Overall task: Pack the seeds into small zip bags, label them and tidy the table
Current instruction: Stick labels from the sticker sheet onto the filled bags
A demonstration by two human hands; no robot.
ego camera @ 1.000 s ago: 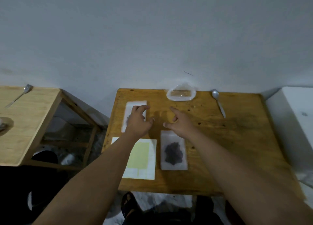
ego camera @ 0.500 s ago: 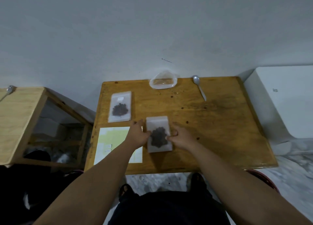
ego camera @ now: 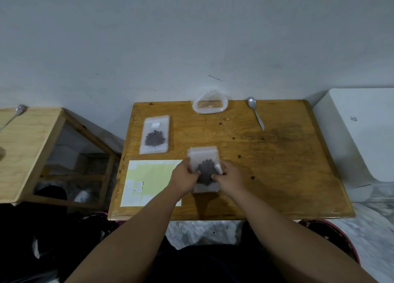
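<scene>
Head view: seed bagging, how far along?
Done: one clear zip bag of dark seeds lies labelled on the wooden table. In hand: left hand and right hand grip a second seed-filled zip bag, no label visible. Left: label it from the yellow sticker sheet, tidy the metal spoon and crumpled plastic bag.

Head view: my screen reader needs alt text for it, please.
The left hand and right hand hold a zip bag of dark seeds at a wooden table. A labelled bag, a label sheet and a spoon lie on it.
</scene>
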